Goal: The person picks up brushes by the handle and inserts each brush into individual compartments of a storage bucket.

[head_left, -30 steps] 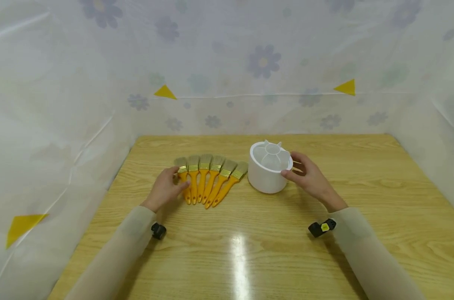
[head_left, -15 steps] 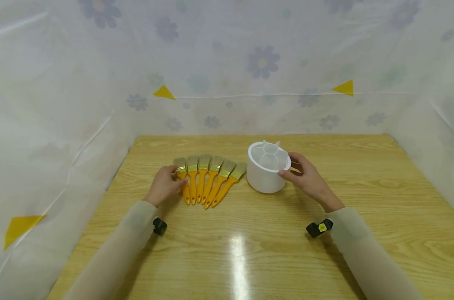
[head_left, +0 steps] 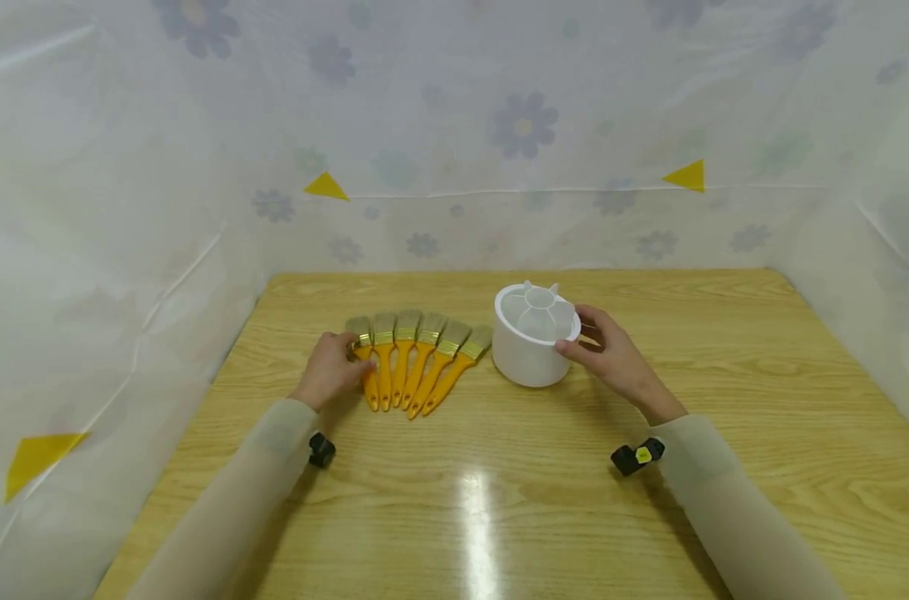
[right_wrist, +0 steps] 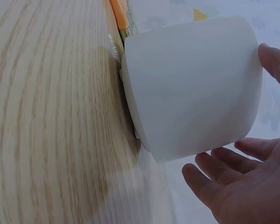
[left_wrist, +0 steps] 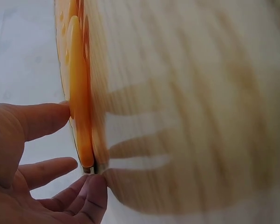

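Observation:
Several paintbrushes [head_left: 417, 367] with orange handles, brass-coloured ferrules and pale bristles lie fanned out on the table, bristles away from me. My left hand [head_left: 328, 368] is at the leftmost paintbrush [left_wrist: 81, 93]. Its thumb lies against the handle and its curled fingertips are by the ferrule, low at the tabletop. Right of the fan stands a white round organizer [head_left: 525, 358] with a clear divided insert [head_left: 538, 312]. My right hand [head_left: 611, 350] holds its right side, thumb at the front rim and fingers farther back. In the right wrist view the organizer [right_wrist: 191, 88] rests on the table.
The light wood-grain table [head_left: 394, 517] carries these things. White flower-printed sheeting [head_left: 454, 125] rises behind and at both sides, with yellow triangles [head_left: 327, 185] on it. Black cameras [head_left: 637, 456] sit at both wrists.
The left thumb has drawn slightly in toward the leftmost paintbrush. The whole head view has shifted a little left. The paintbrushes, the organizer and the right hand stay in place relative to each other.

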The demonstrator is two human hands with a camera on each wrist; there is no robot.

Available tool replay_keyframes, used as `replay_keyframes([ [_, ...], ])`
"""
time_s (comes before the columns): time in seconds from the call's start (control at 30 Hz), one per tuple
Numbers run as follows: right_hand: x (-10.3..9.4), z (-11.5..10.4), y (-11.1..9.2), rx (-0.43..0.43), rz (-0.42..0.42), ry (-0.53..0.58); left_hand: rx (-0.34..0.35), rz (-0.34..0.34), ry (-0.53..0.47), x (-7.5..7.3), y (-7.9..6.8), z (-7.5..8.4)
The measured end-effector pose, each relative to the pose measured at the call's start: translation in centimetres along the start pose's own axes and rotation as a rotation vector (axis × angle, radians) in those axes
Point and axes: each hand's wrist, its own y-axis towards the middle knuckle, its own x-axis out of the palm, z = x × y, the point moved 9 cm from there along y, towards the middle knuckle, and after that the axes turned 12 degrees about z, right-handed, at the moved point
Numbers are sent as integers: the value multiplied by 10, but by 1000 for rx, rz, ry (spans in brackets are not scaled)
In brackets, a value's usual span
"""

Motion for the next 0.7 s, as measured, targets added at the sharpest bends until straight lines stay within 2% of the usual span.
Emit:
replay_keyframes([
  [0.7, 1, 5, 2, 11, 21, -13, -5, -14, 44, -2, 3, -4],
])
